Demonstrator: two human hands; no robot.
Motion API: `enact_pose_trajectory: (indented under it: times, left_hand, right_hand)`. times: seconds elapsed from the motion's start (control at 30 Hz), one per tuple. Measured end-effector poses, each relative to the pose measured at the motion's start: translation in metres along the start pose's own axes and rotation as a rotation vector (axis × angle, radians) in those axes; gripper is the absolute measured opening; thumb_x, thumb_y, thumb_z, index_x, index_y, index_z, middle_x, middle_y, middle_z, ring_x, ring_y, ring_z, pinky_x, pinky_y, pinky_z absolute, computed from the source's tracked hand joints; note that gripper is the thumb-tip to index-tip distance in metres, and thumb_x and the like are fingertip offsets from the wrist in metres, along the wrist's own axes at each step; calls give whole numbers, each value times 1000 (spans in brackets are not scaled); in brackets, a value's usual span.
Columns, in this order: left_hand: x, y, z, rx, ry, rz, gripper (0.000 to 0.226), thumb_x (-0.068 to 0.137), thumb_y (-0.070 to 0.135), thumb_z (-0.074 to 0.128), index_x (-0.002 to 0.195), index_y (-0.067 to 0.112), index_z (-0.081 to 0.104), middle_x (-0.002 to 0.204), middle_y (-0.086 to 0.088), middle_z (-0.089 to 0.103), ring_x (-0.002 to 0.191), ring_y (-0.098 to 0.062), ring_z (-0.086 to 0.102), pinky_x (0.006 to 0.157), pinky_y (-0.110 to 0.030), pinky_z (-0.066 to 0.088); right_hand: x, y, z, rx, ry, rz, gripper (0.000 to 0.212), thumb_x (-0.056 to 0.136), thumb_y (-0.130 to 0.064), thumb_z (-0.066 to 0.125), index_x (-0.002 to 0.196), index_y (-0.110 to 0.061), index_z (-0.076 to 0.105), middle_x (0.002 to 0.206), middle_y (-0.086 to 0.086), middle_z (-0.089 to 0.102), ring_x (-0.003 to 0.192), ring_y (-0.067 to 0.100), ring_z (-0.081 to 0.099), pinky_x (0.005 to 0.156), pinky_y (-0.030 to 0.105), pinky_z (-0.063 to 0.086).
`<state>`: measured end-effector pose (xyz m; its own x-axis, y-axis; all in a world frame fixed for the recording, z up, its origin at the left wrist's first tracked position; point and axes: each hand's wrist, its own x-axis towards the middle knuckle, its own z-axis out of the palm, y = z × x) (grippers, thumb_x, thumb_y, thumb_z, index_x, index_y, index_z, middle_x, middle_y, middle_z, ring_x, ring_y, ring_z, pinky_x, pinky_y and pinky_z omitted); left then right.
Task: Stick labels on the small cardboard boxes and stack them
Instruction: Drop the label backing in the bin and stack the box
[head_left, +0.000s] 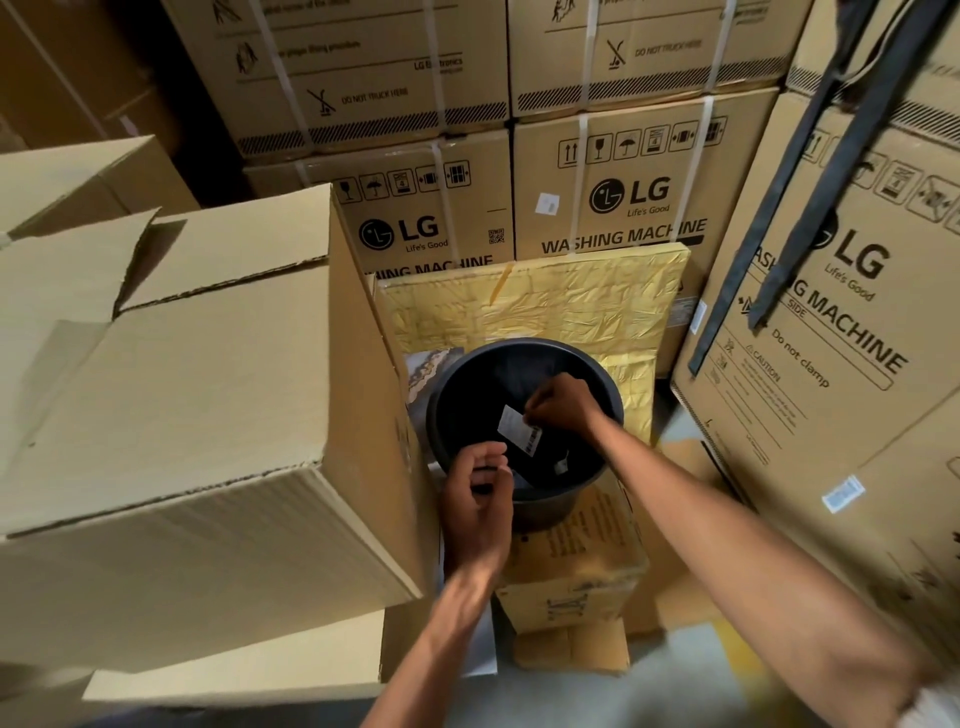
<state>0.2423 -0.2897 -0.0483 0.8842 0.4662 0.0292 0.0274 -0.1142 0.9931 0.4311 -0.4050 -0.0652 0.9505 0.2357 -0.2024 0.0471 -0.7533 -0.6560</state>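
A black round bin (524, 358) stands on a small cardboard box (576, 561) in the middle of the view. Inside the bin's mouth hangs a white label (519, 428) with a barcode, pinched at its upper edge by my right hand (563, 402). My left hand (480, 496) hovers at the bin's near rim with fingers loosely curled; whether it holds anything is unclear. A large plain cardboard box (208, 395) sits to the left, its top flaps partly raised.
Tall washing-machine cartons (613, 208) wall in the back and right (831, 338). A yellow padded sheet (545, 306) leans behind the bin. Flat cardboard (571, 647) lies on the grey floor (597, 701) near my arms. A dark strap (810, 176) hangs at the right.
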Motion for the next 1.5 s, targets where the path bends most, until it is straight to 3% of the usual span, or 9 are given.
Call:
enact_pose_trajectory:
  times: [0.2, 0.47, 0.57, 0.73, 0.87, 1.0, 1.13, 1.33, 1.5]
  left_hand:
    - [4, 0, -1, -1, -12, 3, 25, 96, 2, 60, 108, 23, 68, 100, 5, 70, 89, -4, 66, 70, -25, 55]
    - [3, 1, -1, -4, -40, 21, 23, 96, 2, 60, 109, 20, 68, 100, 5, 70, 88, -3, 66, 72, -25, 56]
    - [1, 2, -3, -9, -42, 9, 23, 96, 3, 60, 110, 19, 68, 100, 5, 69, 88, -2, 65, 72, -25, 56]
    - [-1, 3, -8, -5, -29, 30, 21, 96, 3, 60, 109, 17, 68, 98, 5, 69, 84, 1, 64, 68, -23, 54]
    - [-3, 4, -12, -15, -12, 45, 22, 95, 0, 60, 106, 17, 69, 95, 5, 69, 80, 1, 63, 66, -21, 53]
    - [-6, 5, -14, -29, -6, 37, 28, 94, -1, 61, 101, 24, 68, 95, 5, 70, 81, -1, 64, 67, -19, 52]
    - [-9, 6, -15, -38, -1, 49, 29, 92, -4, 61, 101, 22, 69, 94, 5, 70, 82, -2, 65, 68, -14, 50]
    - [-16, 4, -13, -41, -11, 80, 17, 90, 11, 60, 104, 16, 69, 93, 6, 70, 83, -5, 66, 68, -17, 52]
    - [-17, 8, -11, -27, -31, 69, 20, 94, -3, 60, 106, 10, 69, 95, 3, 69, 85, -2, 65, 72, -13, 50]
  right_hand:
    - [3, 2, 0, -11, -10, -19, 11, 85, -14, 73, 87, -15, 84, 82, 5, 79, 81, 13, 74, 83, 31, 61]
    - [-4, -5, -9, 191, -19, 36, 12, 89, -12, 71, 81, -9, 80, 74, 10, 76, 63, 17, 70, 60, 22, 58]
    - [-5, -8, -7, 237, 0, 67, 16, 89, -18, 73, 79, -6, 79, 72, 10, 77, 70, 24, 75, 73, 36, 64]
    - [-5, -14, -5, 126, 39, 61, 18, 84, -24, 74, 77, -9, 79, 64, 5, 74, 56, 13, 70, 69, 34, 62]
    - [-6, -25, -4, 15, 38, 12, 22, 88, -19, 60, 84, -7, 79, 71, 9, 76, 69, 19, 74, 75, 40, 62]
    - [-6, -34, -6, -74, 49, -24, 14, 80, -10, 65, 90, -9, 75, 97, 13, 77, 94, 27, 72, 73, 31, 51]
    - [-2, -38, -10, -135, 10, -49, 32, 78, -17, 73, 109, -17, 64, 112, 11, 69, 107, 29, 65, 76, 26, 40]
    - [5, -44, -18, -230, -55, -65, 20, 75, -27, 87, 66, -27, 69, 85, 2, 77, 83, 16, 72, 70, 27, 52]
    - [3, -47, -19, -210, -47, -66, 13, 87, -20, 76, 77, -14, 81, 76, 5, 77, 67, 16, 72, 63, 29, 58]
